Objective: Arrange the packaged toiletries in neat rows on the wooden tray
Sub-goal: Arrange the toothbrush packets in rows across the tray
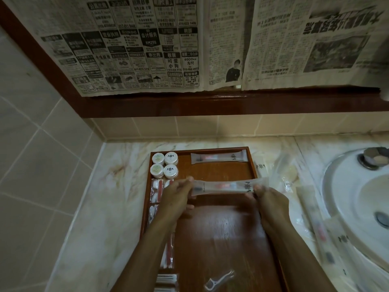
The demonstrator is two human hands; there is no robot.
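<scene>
A wooden tray (223,232) lies on the marble counter. Both hands hold one long clear toothbrush packet (227,187) level above the tray's middle: my left hand (175,193) pinches its left end, my right hand (268,197) pinches its right end. A second toothbrush packet (217,158) lies across the tray's far edge. Several round white soap packs (164,165) sit in the far left corner. Below them, small packets (156,192) line the tray's left side. A packaged floss pick (219,280) lies near the tray's front.
More clear packets (284,171) lie loose on the counter right of the tray, some (322,230) along the rim of the white sink (357,199). Newspaper (189,43) covers the mirror above a dark wooden frame. Tiled wall stands on the left.
</scene>
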